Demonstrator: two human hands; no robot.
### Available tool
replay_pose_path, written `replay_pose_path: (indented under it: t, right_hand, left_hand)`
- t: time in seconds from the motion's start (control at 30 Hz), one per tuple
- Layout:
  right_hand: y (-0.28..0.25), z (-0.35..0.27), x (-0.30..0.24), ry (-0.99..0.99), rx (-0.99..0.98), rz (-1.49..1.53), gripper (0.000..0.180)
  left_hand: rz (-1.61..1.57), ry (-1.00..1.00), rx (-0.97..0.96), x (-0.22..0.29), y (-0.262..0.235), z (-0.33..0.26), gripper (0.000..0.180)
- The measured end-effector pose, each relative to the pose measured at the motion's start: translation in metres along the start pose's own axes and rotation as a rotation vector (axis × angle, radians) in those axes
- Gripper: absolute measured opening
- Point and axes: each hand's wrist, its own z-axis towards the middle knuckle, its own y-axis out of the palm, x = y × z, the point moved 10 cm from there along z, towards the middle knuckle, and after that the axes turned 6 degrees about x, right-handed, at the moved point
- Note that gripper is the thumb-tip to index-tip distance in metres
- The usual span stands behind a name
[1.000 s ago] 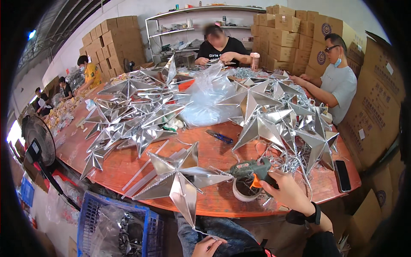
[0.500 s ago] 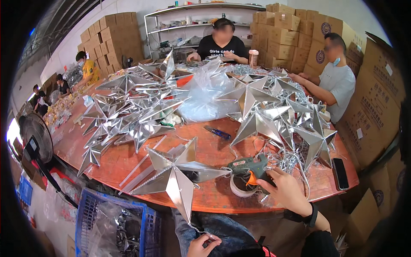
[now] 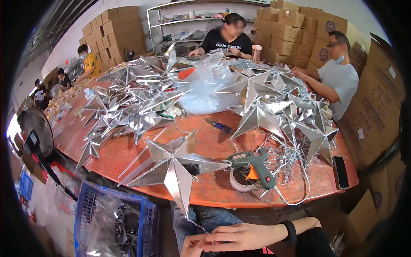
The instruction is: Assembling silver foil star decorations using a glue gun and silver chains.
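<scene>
While the dark-green plastic glue gun (image 3: 264,169) with an orange trigger rests on a white ring-shaped roll (image 3: 239,183) on the reddish wooden tabletop (image 3: 209,188), my hands meet nearer me than that gun. My left hand's (image 3: 192,246) fingers are pinched closed on a thin silver beaded strand (image 3: 196,224); my right hand's (image 3: 231,236) bent fingers lie across them, and I can't tell whether they grip it too. The strand runs from the lower point of a mirror-bright silver five-pointed star (image 3: 177,175), left of the gun, that point overhanging the edge. Beyond the gun lie blue-and-black-handled pliers (image 3: 220,125). The gun carries a small label, too tiny for me to read. Far behind it, brown cardboard cartons (image 3: 289,34) bear print and round emblems, and a co-worker's black T-shirt (image 3: 214,41) shows white lettering.
</scene>
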Motion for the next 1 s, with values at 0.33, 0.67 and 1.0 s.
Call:
replay_pose_path:
  t: [0.33,0.67,1.0]
  right_hand:
    - [-0.002,0.009,-0.007,-0.108,0.083,-0.072,0.045]
    - [0.002,0.012,-0.001,-0.109,0.078,0.007,0.043]
    - [-0.004,0.017,-0.012,-0.191,0.143,-0.070,0.036]
  left_hand:
    - [-0.233,-0.063,0.010,-0.001,-0.006,-0.001,0.026]
    - [-0.288,-0.023,0.088,-0.001,-0.014,-0.003,0.027]
    - [-0.185,-0.033,0.093,0.012,-0.009,-0.008,0.030]
